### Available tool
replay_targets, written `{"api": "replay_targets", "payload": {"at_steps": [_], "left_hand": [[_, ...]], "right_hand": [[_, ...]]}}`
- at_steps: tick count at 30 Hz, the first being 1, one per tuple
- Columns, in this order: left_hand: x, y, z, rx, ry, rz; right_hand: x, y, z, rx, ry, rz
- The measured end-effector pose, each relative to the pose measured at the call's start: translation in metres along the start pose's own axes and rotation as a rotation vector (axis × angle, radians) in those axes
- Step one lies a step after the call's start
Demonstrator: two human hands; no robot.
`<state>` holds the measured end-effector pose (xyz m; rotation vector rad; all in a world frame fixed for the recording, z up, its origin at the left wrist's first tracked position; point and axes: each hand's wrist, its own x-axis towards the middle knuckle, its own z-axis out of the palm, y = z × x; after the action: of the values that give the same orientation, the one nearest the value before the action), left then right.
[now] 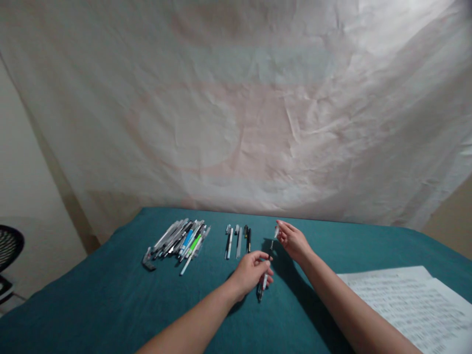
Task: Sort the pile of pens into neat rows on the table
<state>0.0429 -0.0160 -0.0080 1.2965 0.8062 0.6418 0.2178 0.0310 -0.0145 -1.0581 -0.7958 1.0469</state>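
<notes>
The left hand (251, 271) is closed around a pen (264, 282), thumb and fingers gripping its barrel. The pen slants above the cloth (191, 319), its upper end pointing toward the right hand (294, 242). The right hand pinches a clear cap (276, 232) between its fingertips. The cap sits just beyond the pen's upper end; whether the two touch cannot be determined. Left of the hands, three more pens (239, 242) lie side by side in a row. Farther left lies a pile (180, 241) of assorted pens, including blue and green. Printed sheets (401, 300) lie beside the right forearm.
</notes>
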Motion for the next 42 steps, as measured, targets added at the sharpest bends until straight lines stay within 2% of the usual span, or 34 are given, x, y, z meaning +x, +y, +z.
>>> {"api": "replay_targets", "payload": {"at_steps": [2, 9, 17, 23, 27, 30, 34, 38, 42], "left_hand": [[0.0, -0.001, 0.0, -0.016, 0.013, 0.01], [0.002, -0.002, -0.001, -0.074, 0.064, 0.034], [0.003, -0.002, -0.002, -0.086, 0.077, 0.02], [0.004, -0.004, -0.001, -0.101, 0.087, 0.049], [0.004, -0.003, -0.002, -0.111, 0.087, 0.053], [0.003, -0.003, -0.002, -0.117, 0.096, 0.056], [0.003, -0.003, -0.002, -0.113, 0.105, 0.064], [0.004, -0.005, -0.002, -0.109, 0.111, 0.065], [0.004, -0.005, -0.002, -0.103, 0.107, 0.045]], "right_hand": [[0.007, 0.002, 0.009, -0.146, -0.019, -0.001], [0.039, 0.022, 0.041, -0.448, -0.077, 0.041], [0.064, 0.035, 0.044, -0.697, -0.046, 0.086], [0.066, 0.037, 0.046, -0.692, -0.013, 0.094], [0.057, 0.03, 0.045, -0.598, 0.007, 0.126], [0.04, 0.021, 0.039, -0.499, -0.016, 0.18], [0.009, 0.005, 0.026, -0.396, -0.113, 0.286], [-0.018, -0.009, 0.018, -0.237, -0.278, 0.424], [-0.031, -0.012, 0.021, -0.301, -0.351, 0.367]]}}
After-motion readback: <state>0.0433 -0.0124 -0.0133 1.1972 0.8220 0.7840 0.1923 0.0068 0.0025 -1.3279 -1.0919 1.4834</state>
